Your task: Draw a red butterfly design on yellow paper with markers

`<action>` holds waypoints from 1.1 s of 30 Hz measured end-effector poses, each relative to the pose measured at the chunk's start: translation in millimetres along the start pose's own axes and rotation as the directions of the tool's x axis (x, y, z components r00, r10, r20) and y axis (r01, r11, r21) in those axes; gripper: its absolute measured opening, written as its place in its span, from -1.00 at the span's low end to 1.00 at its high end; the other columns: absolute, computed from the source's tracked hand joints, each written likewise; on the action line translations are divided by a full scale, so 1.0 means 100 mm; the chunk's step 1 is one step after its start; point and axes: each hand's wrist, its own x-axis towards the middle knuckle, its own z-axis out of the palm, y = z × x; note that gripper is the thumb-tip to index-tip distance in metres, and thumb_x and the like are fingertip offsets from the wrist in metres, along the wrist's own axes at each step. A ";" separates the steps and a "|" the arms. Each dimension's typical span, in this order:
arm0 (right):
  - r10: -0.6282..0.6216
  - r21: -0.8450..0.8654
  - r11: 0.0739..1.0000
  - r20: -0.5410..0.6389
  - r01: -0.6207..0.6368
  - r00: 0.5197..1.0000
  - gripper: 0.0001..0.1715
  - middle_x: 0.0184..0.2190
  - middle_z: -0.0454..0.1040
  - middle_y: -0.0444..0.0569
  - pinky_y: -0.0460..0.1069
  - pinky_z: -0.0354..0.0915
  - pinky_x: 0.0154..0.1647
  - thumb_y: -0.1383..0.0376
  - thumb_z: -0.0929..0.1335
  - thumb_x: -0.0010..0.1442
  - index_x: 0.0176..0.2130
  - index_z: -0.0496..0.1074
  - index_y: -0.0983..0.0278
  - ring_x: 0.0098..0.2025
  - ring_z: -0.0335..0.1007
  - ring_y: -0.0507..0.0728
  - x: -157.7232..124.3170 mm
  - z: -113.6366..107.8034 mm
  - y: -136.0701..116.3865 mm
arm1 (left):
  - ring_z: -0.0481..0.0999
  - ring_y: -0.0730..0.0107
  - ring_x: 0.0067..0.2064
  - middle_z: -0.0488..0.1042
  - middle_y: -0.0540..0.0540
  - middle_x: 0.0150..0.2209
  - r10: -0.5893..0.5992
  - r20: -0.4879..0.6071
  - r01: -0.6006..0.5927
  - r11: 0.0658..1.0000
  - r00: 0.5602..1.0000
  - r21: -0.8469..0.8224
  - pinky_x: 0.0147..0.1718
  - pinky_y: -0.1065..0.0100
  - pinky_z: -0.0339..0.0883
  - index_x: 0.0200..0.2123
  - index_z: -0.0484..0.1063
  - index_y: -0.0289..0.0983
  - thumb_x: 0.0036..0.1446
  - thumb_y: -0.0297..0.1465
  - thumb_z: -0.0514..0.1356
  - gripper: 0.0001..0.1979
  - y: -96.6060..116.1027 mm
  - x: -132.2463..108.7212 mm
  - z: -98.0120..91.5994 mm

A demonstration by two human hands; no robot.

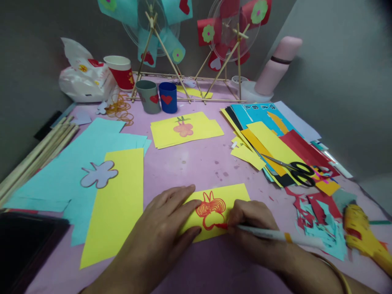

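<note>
A yellow paper card (238, 194) lies flat on the pink table in front of me, with a red butterfly drawing (211, 209) on it. My left hand (165, 220) rests flat on the card's left part, fingers spread. In my right hand (255, 228) is a red marker (272, 233) with a white barrel; its tip touches the lower part of the butterfly outline. Farther back, another yellow card (208, 126) carries a pinkish butterfly and sits on a small stack. To the left, a purple butterfly cut-out (99, 174) lies partly on a yellow sheet (119, 220).
Black-handled scissors (301, 171) lie on coloured papers at right, near paper scraps (321, 220) and a yellow glue gun (363, 232). Light blue sheets (88, 151), wooden sticks (39, 151) and a dark device (27, 245) are left. Cups (148, 96), a pink bottle (278, 65) and stick-framed pinwheels (153, 24) stand behind.
</note>
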 end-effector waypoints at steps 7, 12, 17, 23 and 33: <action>0.318 0.370 0.889 -0.076 -0.269 0.945 -0.86 -0.67 0.20 -0.25 -0.13 -0.10 -0.65 0.32 0.34 0.03 -0.49 0.25 0.23 -0.64 -0.04 -0.04 0.03 0.03 0.02 | 0.32 0.11 0.10 0.33 -0.17 0.14 0.018 -0.003 -0.018 0.999 1.000 0.030 -0.03 0.04 0.32 0.03 0.35 -0.14 0.19 -0.37 0.11 -0.68 -0.01 0.00 0.02; 0.264 0.231 0.943 -0.079 -0.239 0.961 -0.90 -0.69 0.16 -0.28 -0.13 -0.09 -0.66 0.30 0.31 0.02 -0.49 0.25 0.23 -0.66 -0.05 -0.05 0.06 0.06 -0.03 | 0.31 0.08 0.11 0.27 -0.11 0.19 0.051 0.022 -0.053 0.992 0.998 0.113 -0.05 0.02 0.33 0.04 0.36 0.04 0.21 -0.41 0.06 -0.64 -0.01 -0.01 0.02; 0.077 -0.007 0.997 -0.050 -0.078 0.996 -0.91 -0.71 0.12 -0.29 -0.13 -0.08 -0.68 0.36 0.26 -0.04 -0.53 0.21 0.22 -0.69 -0.04 -0.06 0.00 0.00 -0.06 | 0.29 0.13 0.12 0.26 -0.10 0.19 0.033 0.041 -0.038 0.988 0.999 0.152 0.00 0.06 0.31 0.07 0.33 0.02 0.21 -0.41 0.06 -0.63 0.02 -0.03 0.00; 0.071 0.011 0.997 -0.093 -0.071 0.993 -0.86 -0.72 0.07 -0.30 -0.11 -0.08 -0.66 0.33 0.26 0.01 -0.54 0.17 0.20 -0.67 -0.05 -0.04 -0.04 -0.02 -0.03 | 0.21 0.03 0.16 0.26 -0.15 0.19 0.009 0.057 -0.019 0.983 0.998 0.185 0.03 -0.05 0.23 0.00 0.37 -0.11 0.16 -0.49 0.04 -0.64 0.21 0.05 -0.09; 0.074 -0.086 0.993 -0.114 -0.084 0.991 -0.89 -0.71 0.10 -0.28 -0.12 -0.02 -0.66 0.36 0.21 -0.02 -0.55 0.19 0.21 -0.66 0.01 -0.03 0.03 -0.02 -0.01 | 0.32 0.23 -0.08 0.38 -0.05 -0.13 -0.070 0.197 0.077 0.997 0.978 -0.028 -0.05 0.13 0.21 -0.12 0.35 -0.16 0.01 -0.60 0.05 -0.63 0.30 0.22 -0.14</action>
